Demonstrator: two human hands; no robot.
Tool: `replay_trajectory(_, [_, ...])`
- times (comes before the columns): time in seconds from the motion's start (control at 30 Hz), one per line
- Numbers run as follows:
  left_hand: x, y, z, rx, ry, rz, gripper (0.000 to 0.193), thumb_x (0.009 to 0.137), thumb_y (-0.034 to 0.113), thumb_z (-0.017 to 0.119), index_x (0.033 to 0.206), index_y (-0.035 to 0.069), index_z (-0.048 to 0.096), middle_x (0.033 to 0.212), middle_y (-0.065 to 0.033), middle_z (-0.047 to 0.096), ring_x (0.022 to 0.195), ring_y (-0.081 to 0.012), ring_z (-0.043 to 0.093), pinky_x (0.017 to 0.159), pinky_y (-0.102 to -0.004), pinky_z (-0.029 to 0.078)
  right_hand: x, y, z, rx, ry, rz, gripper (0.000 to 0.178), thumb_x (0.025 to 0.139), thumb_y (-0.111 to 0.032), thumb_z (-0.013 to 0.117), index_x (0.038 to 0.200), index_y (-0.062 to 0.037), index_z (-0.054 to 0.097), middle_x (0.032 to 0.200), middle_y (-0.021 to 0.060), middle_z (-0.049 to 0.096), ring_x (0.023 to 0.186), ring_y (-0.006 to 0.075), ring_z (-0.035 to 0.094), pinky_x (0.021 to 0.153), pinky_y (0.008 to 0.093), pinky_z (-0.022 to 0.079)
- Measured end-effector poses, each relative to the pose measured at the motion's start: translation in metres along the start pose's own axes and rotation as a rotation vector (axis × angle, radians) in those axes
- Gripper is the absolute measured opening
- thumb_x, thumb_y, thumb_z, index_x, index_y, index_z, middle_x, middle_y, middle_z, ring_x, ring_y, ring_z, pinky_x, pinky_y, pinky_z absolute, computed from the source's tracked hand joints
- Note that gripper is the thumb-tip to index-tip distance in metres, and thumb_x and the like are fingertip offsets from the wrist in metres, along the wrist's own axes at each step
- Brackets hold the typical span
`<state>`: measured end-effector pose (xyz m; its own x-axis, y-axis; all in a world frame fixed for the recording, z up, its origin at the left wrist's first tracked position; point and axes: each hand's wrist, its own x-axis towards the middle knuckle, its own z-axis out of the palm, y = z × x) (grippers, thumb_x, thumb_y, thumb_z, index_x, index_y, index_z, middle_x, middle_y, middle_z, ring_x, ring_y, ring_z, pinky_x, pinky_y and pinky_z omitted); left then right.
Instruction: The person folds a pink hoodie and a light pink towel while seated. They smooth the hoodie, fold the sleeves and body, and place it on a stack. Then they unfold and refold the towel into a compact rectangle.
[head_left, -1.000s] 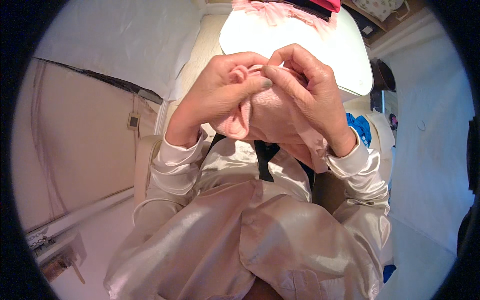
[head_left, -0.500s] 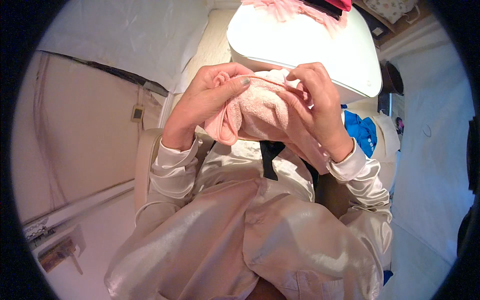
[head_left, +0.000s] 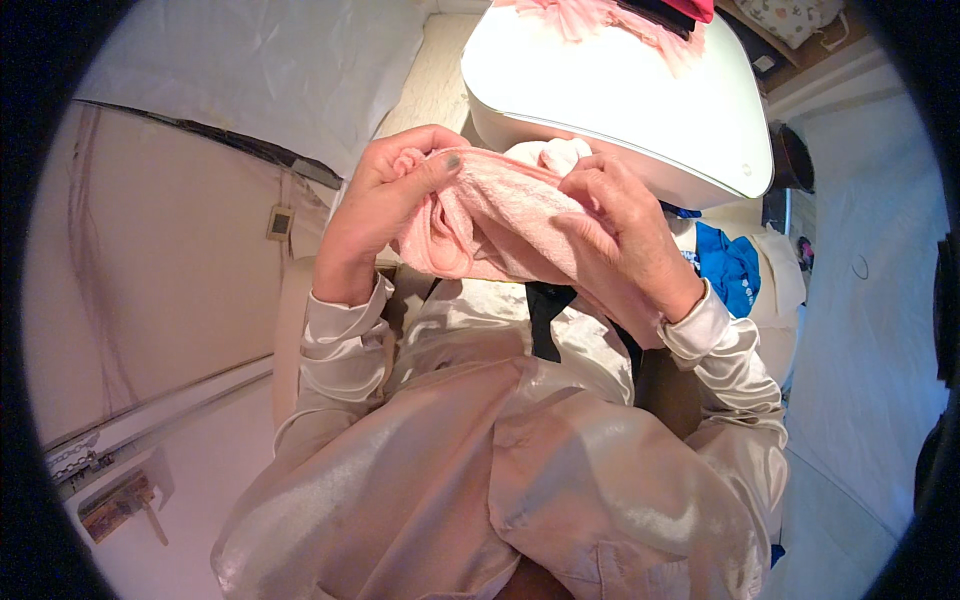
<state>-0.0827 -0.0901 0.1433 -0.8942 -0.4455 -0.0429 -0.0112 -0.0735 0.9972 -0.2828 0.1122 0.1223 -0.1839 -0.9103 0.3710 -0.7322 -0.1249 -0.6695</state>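
A pink terry cloth [head_left: 505, 215] with a bound edge stretches between my hands above my lap. My left hand [head_left: 385, 200] grips its bunched left end, thumb on top along the edge. A folded loop of the cloth hangs below that thumb. At the other side my right hand [head_left: 635, 230] has its fingers curled at the upper edge and its thumb against the terry; the exact pinch is partly hidden. A whitish bunched part [head_left: 562, 153] shows behind the edge, by the right fingertips. The cloth's lower right portion trails down beside my right wrist.
Beyond my hands stands a white rounded-corner table [head_left: 620, 110], with pink tulle [head_left: 575, 18] and dark and red fabric at its far side. Blue fabric [head_left: 728, 268] lies to the right. A dark round container [head_left: 792, 158] stands behind it. White sheeting [head_left: 870, 300] hangs at right.
My right hand has shifted slightly down along the cloth, its fingers more curled. The cloth is flatter and more drawn out, and the whitish part shows more. The left hand keeps its grip.
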Motion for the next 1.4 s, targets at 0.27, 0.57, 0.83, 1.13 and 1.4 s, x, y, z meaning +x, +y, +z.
replay_trajectory(0.27, [-0.003,-0.009,-0.011,-0.065,0.008,0.021,0.019,0.1,0.015,0.061,0.107,-0.002,0.065,0.092,0.001,0.067,0.082,-0.0045,0.06,0.074,-0.0214,0.05,-0.003,0.01,-0.001,0.229,-0.176,0.107,0.021,0.084,-0.012,0.073,0.098,-0.0006,0.064,0.095,0.0069,0.058,0.09,0.0206,0.057,0.08,0.032,0.046])
replay_trajectory(0.57, [-0.004,0.005,0.007,0.087,-0.027,-0.095,0.019,0.087,0.004,0.075,0.103,-0.001,0.069,0.093,0.0003,0.068,0.085,-0.0049,0.061,0.075,-0.0221,0.051,0.003,0.003,-0.017,0.482,-0.308,0.19,0.022,0.08,-0.018,0.072,0.084,-0.0044,0.055,0.086,0.0009,0.047,0.084,0.0131,0.047,0.077,0.0283,0.04])
replay_trajectory(0.83, [-0.002,-0.01,0.013,0.556,0.009,0.193,0.014,0.085,0.006,0.074,0.097,-0.001,0.073,0.091,-0.0007,0.07,0.08,-0.006,0.059,0.07,-0.0231,0.047,-0.005,-0.015,-0.006,-0.394,0.049,-0.267,0.017,0.073,-0.005,0.068,0.084,-0.0013,0.055,0.097,0.0123,0.053,0.088,0.0324,0.053,0.078,0.0404,0.045])
replay_trajectory(1.13, [-0.034,-0.032,-0.001,0.134,0.024,-0.124,0.017,0.093,0.006,0.066,0.107,-0.003,0.067,0.068,-0.0003,0.056,0.053,-0.008,0.048,0.048,-0.0252,0.04,-0.045,-0.011,-0.012,0.447,-0.395,0.386,0.026,0.091,-0.021,0.07,0.099,-0.0019,0.055,0.075,0.0049,0.047,0.068,0.015,0.046,0.062,0.0313,0.04])
replay_trajectory(1.4, [-0.084,-0.055,0.004,0.074,-0.144,-0.181,0.015,0.09,0.004,0.069,0.104,0.003,0.064,0.082,0.0021,0.061,0.059,-0.0036,0.053,0.046,-0.0192,0.039,-0.049,0.021,-0.036,0.279,-0.166,0.463,0.009,0.09,-0.007,0.069,0.091,-0.0019,0.063,0.082,0.0001,0.052,0.075,0.009,0.047,0.067,0.0253,0.041])
